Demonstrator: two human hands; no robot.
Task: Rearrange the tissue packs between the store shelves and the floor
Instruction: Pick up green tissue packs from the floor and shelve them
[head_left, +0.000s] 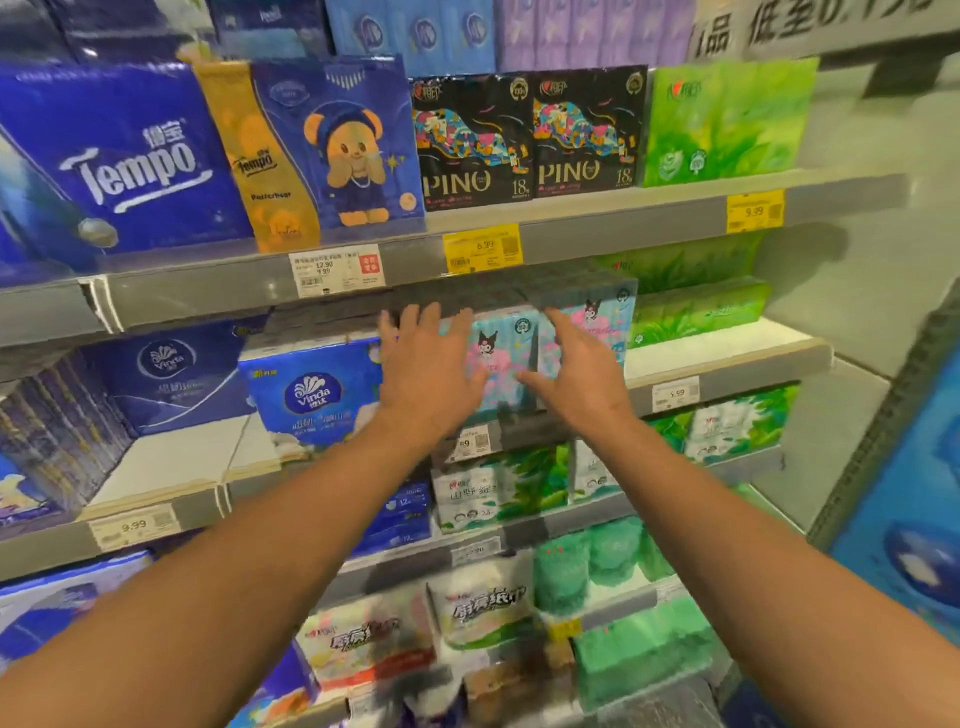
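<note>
Reaching with fingers spread, my left hand (426, 374) and right hand (582, 374) flanked the upright pastel tissue pack (501, 358), apparently not yet gripping it.

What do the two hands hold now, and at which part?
Nothing yet, it seems. The left hand and right hand are spread open in front of the cartoon tissue packs, fingers not closed on them; whether they touch cannot be told.
</note>
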